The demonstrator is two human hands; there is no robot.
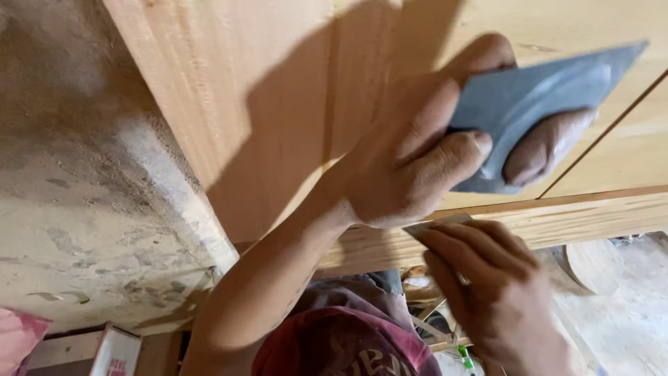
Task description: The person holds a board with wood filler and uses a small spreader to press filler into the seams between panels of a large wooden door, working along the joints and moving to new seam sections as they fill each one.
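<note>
Hold the grey sanding sheet (536, 104) flat against the wooden panel (278, 76) and keep the pressure even across the fingers, so that no single fingertip digs a groove; this appears to be the point of care for the work in hand. Stroke along the grain, which here runs lengthwise in the boards.

The left hand (424, 153) is closed on the sheet: thumb and forefinger pinch its near edge, and another fingertip presses the sheet onto the panel toward the right.

The right hand (487, 285) lies nearer, below the panel's lower rail (598, 216). Its fingers are narrowly curled on a small, flat, pale piece (435, 226) at the rail's edge; what that piece is cannot be told.

A dusty concrete floor (76, 209) lies to the left.
</note>
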